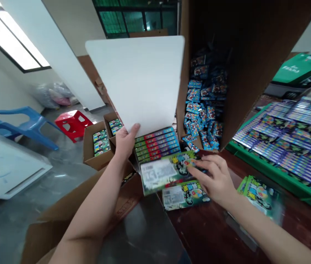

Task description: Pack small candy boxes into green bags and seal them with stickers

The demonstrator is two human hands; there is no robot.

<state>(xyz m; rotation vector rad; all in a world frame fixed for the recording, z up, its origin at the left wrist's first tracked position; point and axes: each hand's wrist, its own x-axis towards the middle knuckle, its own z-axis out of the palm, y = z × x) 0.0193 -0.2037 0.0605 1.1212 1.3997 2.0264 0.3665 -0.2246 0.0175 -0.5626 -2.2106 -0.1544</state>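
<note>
My left hand [126, 142] grips the lower left edge of a white lid [141, 80], thumb on its face and other fingers hidden behind. The lid stands raised over a box of narrow green, red and blue packs [158, 145] in rows. My right hand [214, 178] holds the right end of a flat green printed packet [169, 170] with a pale label, tilted in front of those rows. Its fingers lie across the print. Just below, a similar packet [185, 196] lies on the dark red table [199, 234]. More green packets [257, 194] are stacked by my right forearm.
A tall carton [254, 73] holds many small blue sachets [196, 110]. At right, a green tray [268, 170] carries rows of purple packs. Open cartons [97, 161], a red stool [74, 123] and a blue chair [31, 123] stand on the floor at left.
</note>
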